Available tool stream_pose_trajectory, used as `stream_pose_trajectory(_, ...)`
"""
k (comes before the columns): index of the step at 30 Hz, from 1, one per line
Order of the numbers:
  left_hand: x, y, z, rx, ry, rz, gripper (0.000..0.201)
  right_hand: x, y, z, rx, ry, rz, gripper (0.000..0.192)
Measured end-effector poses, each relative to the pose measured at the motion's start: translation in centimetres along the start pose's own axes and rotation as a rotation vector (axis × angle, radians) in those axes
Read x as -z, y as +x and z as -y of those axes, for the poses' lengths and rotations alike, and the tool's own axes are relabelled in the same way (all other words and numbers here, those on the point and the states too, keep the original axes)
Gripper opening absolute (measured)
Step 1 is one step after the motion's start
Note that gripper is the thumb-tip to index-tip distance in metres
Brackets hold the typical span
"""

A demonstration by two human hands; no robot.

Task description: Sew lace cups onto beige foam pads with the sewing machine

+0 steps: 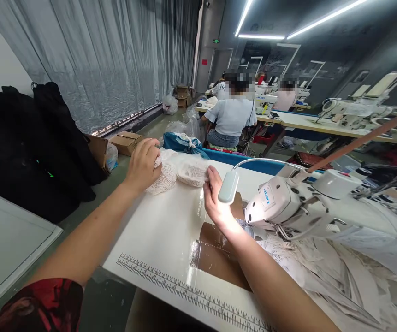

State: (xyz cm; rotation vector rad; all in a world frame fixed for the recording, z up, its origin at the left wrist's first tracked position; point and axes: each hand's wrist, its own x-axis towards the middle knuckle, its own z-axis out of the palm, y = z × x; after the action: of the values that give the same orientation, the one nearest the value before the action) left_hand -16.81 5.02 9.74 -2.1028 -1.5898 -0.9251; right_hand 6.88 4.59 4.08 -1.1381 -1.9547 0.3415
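Observation:
A bundle of white lace fabric (179,171) lies at the far left corner of the white sewing table (163,226). My left hand (144,165) grips its left end, fingers curled over the cloth. The bundle's right end is pinched by my right hand (215,196), palm turned toward me. Just right of that hand a small grey lamp head (228,186) hangs on a gooseneck. Behind it stands a white sewing machine (288,203).
A ruler strip (191,293) runs along the table's near edge, with brown tape (219,258) patches beside it. Printed cloth (336,276) lies under the machine. Black garments (28,138) and cardboard boxes (125,142) stand at left. Other people sit at machines farther back (233,117).

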Motion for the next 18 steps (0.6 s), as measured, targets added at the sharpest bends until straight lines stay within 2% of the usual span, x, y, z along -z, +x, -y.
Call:
stream_pose_trajectory(1,-0.9,0.3,0.5,0.015,0.021,0.072,0.014,-0.7,0.9,-0.6,-0.007,-0.091,0.043,0.052)
stream_pose_trajectory(3,-3.0,0.0,1.2,0.024,0.031,0.298,0.017,-1.5,1.7,-1.7,-0.018,-0.207,0.204,0.053)
stream_pose_trajectory(5,-4.7,-0.9,1.5,-0.015,0.004,0.462,0.027,-1.2,0.6,-2.2,-0.03,-0.242,0.309,0.051)
stream_pose_trajectory(7,-5.5,-2.2,1.0,-0.042,-0.02,0.485,0.05,0.2,-1.9,-2.0,-0.032,-0.258,0.388,0.047)
stream_pose_trajectory(9,-5.2,-3.2,-0.3,-0.054,-0.053,0.37,0.056,2.3,-5.4,-1.4,-0.038,-0.278,0.465,0.044)
stream_pose_trajectory(11,-3.8,-4.0,-2.8,-0.095,-0.164,0.27,0.049,4.6,-9.1,-0.8,-0.063,-0.305,0.524,0.04)
stream_pose_trajectory(12,-2.9,-4.3,-4.5,-0.114,-0.237,0.279,0.043,5.8,-11.0,-0.6,-0.071,-0.328,0.551,0.039)
stream_pose_trajectory(14,-0.8,-4.8,-8.8,-0.224,-0.433,0.395,0.037,7.8,-14.4,-0.7,-0.088,-0.399,0.574,0.036)
stream_pose_trajectory(16,0.9,-5.4,-13.9,-0.385,-0.625,0.546,0.042,9.6,-17.2,-1.2,-0.139,-0.424,0.539,0.033)
stream_pose_trajectory(18,1.5,-5.7,-19.4,-0.543,-0.74,0.663,0.044,10.9,-19.2,-1.9,-0.195,-0.397,0.477,0.029)
